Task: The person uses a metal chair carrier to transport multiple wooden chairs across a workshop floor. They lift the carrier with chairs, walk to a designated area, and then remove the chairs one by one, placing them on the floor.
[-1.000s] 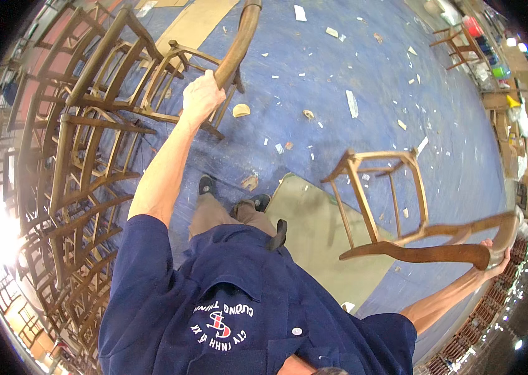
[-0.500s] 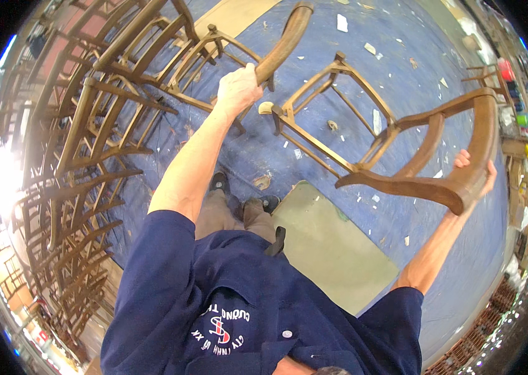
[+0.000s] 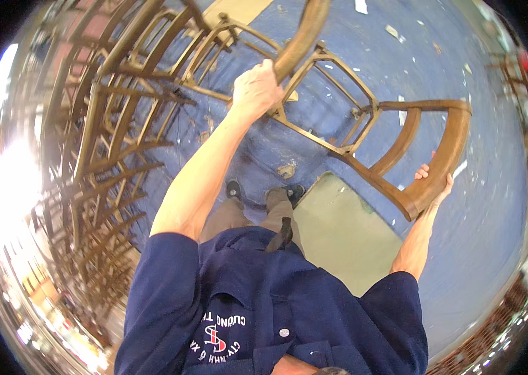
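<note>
Gripping wooden chair frames [image 3: 364, 125], both hands [image 3: 256, 87].

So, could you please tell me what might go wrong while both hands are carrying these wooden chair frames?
1. The left hand grips only the curved top rail of one chair frame, close to the stacked chair frames; its legs could snag on them.
2. The right hand holds the second chair frame by its bent back rail with the fingers alone, so it may slip or swing.
3. Scraps and a green board lie near the shoes, so tripping seems possible.
</note>
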Demonstrator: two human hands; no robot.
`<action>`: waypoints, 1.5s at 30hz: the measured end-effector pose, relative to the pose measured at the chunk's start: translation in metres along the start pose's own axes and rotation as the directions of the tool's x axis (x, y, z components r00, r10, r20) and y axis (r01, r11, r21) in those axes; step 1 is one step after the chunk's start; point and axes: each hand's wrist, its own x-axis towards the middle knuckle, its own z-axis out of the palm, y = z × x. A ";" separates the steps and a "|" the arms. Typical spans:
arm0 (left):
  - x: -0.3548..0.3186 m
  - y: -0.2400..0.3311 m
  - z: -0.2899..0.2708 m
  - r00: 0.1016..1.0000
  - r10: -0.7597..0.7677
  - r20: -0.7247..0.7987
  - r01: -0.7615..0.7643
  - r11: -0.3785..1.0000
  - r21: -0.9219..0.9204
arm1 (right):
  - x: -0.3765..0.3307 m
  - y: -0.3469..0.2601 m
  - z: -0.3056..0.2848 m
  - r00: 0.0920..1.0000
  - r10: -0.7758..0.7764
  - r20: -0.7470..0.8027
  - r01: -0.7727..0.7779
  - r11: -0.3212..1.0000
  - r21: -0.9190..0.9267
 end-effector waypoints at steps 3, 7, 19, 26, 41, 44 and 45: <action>0.004 0.002 -0.001 0.998 0.001 0.066 -0.002 1.000 0.021 | -0.001 -0.008 -0.012 0.965 0.037 -0.260 -0.091 0.975 -0.200; 0.008 -0.002 0.004 0.998 0.045 0.049 -0.049 0.995 0.089 | -0.025 -0.021 -0.020 0.719 -0.406 -0.564 -0.088 0.752 -0.653; 0.043 -0.036 0.049 0.900 0.266 0.346 -0.167 0.942 -0.291 | -0.437 0.417 0.080 0.310 -0.389 -0.868 -0.568 0.657 -0.497; 0.027 -0.025 0.046 0.862 0.463 0.208 -0.358 0.844 -0.399 | -0.687 0.568 0.197 -0.380 -0.058 -0.923 -0.078 0.997 -0.030; -0.340 -0.429 0.118 0.428 -0.238 0.872 0.156 0.970 0.188 | -1.233 0.537 0.233 -0.767 -0.520 -0.376 -0.584 0.809 0.070; -0.492 -0.533 0.106 0.309 -0.131 0.942 0.010 0.991 0.134 | -1.263 0.569 0.199 -0.615 -0.474 -0.631 -0.339 0.880 -0.332; -0.534 -0.560 0.098 0.303 -0.106 0.947 -0.022 0.993 0.118 | -1.264 0.580 0.187 -0.626 -0.394 -0.673 -0.174 0.912 -0.371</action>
